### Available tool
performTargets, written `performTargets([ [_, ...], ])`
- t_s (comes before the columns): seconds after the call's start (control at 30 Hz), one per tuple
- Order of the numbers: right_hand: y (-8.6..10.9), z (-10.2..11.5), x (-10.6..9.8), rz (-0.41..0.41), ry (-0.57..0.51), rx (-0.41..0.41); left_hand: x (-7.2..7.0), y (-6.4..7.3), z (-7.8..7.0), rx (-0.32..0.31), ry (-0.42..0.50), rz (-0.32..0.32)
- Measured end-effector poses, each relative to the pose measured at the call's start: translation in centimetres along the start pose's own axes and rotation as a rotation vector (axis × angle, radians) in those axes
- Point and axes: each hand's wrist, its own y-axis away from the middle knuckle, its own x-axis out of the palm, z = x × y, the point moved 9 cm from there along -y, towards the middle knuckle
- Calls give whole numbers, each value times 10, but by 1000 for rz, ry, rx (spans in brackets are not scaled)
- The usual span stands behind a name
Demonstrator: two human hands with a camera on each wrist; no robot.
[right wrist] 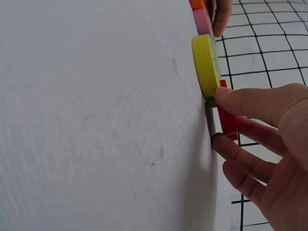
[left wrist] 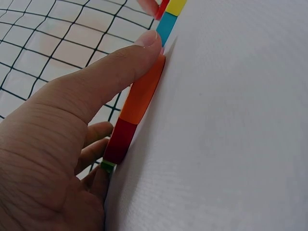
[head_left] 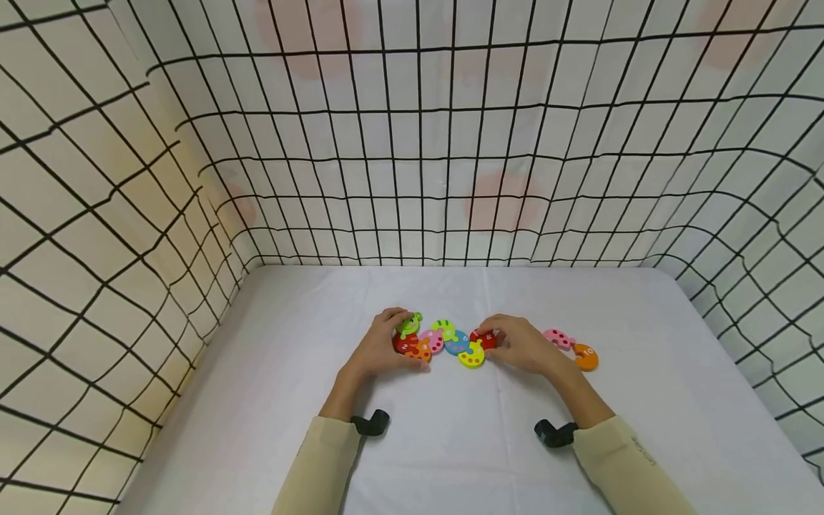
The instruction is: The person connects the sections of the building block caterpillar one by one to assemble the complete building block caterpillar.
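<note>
A caterpillar puzzle of flat, bright numbered pieces lies in a wavy row on the white table. My left hand (head_left: 378, 348) curls around its left end, fingers at the green head piece (head_left: 410, 326) and thumb along the orange piece (left wrist: 144, 91). The red piece (head_left: 403, 344) marked 2 sits within that grasp. Pink, light green and blue (head_left: 456, 343) pieces follow to the right. At the other end, my right hand (head_left: 521, 345) pinches a red piece (right wrist: 227, 118) with thumb and fingers, the thumb tip right at the yellow piece (right wrist: 204, 65).
Right of the row, partly behind the right wrist, lie a spotted pink piece (head_left: 557, 337) and an orange piece (head_left: 586, 357) marked 10. Black grid netting (head_left: 418, 157) over white cloth rises at the back and both sides of the white table (head_left: 444, 443).
</note>
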Motion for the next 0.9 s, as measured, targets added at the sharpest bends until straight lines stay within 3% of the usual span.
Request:
performTargets([
  [0.2, 2, -5, 4, 9, 7, 61, 1, 1, -1, -9, 2, 15],
  [0.47, 10, -9, -1, -42, 1, 41, 6, 0, -5, 17, -7, 66],
  [0.6, 24, -21, -11, -100, -3, 72, 6, 0, -5, 11, -9, 37],
  [0.9, 57, -49, -45, -208, 30, 47, 3, 1, -3, -41, -4, -28],
])
